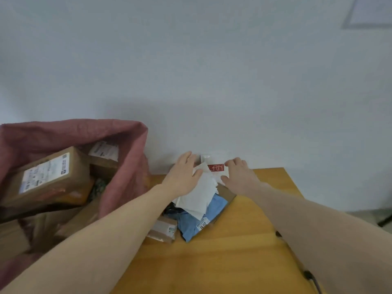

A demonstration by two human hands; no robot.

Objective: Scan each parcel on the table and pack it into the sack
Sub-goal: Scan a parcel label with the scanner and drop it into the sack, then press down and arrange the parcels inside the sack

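We've got both hands out over the parcel pile at the far edge of the wooden bench (233, 240). Left hand (184, 174) lies flat, fingers straight, pressing on a white mailer (198, 198); no grip closed on it. Right hand (238, 174) has fingers curled at the edge of a white parcel w/ red label (216, 167), looks like a light pinch. Under them: a blue mailer (199, 224) and a small brown box (163, 230) near the left edge. The pink sack (127, 158) stands open just off the bench's left side, w/ brown cartons (48, 177) inside.
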